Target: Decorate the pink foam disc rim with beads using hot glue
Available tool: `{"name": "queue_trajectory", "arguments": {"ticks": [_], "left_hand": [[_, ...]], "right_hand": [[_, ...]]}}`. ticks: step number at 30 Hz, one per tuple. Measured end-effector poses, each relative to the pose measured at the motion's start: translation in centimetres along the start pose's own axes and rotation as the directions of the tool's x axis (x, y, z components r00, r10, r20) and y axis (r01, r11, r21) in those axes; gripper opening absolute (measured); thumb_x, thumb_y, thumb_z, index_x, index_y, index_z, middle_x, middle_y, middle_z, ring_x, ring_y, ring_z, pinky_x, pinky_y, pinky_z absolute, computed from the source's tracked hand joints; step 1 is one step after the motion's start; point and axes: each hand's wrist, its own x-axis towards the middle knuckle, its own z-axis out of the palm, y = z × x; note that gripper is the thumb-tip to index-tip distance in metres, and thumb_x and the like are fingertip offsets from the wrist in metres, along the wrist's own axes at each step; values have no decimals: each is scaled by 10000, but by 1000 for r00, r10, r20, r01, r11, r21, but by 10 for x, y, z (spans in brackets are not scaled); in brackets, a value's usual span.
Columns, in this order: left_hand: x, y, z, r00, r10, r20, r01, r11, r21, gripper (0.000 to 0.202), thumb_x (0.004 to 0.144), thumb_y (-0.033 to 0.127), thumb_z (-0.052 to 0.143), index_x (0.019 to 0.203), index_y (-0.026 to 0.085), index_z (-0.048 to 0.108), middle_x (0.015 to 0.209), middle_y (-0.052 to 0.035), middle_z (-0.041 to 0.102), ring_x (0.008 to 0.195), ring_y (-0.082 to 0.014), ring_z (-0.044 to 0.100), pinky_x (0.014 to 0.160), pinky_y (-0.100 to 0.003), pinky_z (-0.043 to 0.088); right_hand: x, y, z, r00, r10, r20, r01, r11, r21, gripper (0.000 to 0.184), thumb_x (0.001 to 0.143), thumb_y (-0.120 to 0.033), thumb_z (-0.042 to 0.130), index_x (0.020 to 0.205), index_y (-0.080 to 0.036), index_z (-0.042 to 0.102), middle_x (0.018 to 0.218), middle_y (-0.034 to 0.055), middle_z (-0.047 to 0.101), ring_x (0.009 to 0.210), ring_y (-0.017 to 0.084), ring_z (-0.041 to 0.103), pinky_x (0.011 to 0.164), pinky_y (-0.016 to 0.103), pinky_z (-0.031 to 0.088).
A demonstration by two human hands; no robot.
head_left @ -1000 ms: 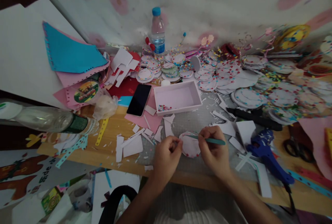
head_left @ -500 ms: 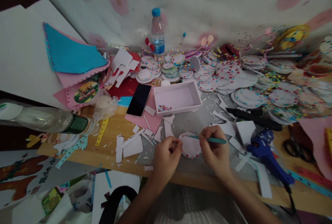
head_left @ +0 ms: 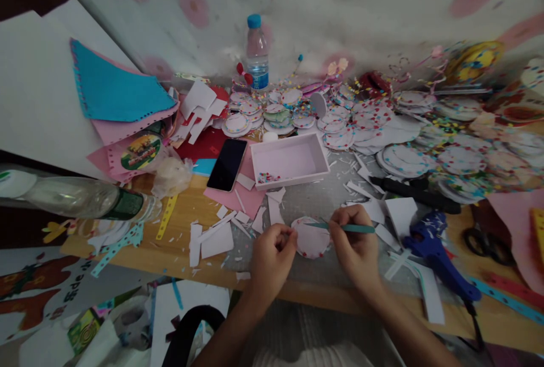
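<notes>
A round white paper disc (head_left: 312, 239), with small red dots along its rim, lies at the front of the table between my hands. My left hand (head_left: 274, 251) is closed, thumb and forefinger pinching the disc's left edge. Teal tweezers (head_left: 357, 228) are gripped in my right hand (head_left: 355, 242), their thin tip pointing left over the upper part of the disc. Whether anything sits at the tip is too small to tell. Behind the disc stands a shallow pale pink box (head_left: 293, 182) with tiny coloured pieces in its left corner.
Paper scraps (head_left: 216, 239) lie around my hands. A phone (head_left: 228, 164) rests left of the box. On the right are a blue glue gun (head_left: 440, 262), a black pen-like tool (head_left: 416, 194) and scissors (head_left: 488, 247). Stacks of decorated discs (head_left: 406, 160) and a water bottle (head_left: 257, 55) stand behind.
My right hand and the tweezers have shifted slightly right, and more of the disc's right side shows. My left hand stays at the disc's edge.
</notes>
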Motion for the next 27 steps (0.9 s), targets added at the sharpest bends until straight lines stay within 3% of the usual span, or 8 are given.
{"name": "queue_trajectory", "arguments": {"ticks": [17,23,27], "left_hand": [[0,0,-1,1000,-13,2,13,1000,-27,225,832,372,547,754,170,610,485,63,412,452,-104,400,462,-215,284],[5,3,-3,1000,9,-16,-9,999,-33,226,818,365,547,719,170,600,480,54,438,444,-106,415,452,-213,292],[9,2,-7,998,61,-9,-61,998,14,247,818,383,552,708,174,622,478,39,473,442,-115,444,441,-211,297]], "right_hand": [[6,1,4,994,98,58,-105,982,155,174,846,-245,567,766,-227,413,679,-41,432,573,104,391,499,215,332],[14,3,-21,992,121,-35,-114,981,158,195,822,-281,608,764,-225,430,677,-39,435,602,113,406,534,227,336],[23,-1,-47,989,46,-139,-45,999,6,189,811,-316,623,799,-226,457,707,-30,455,600,120,420,535,238,339]]}}
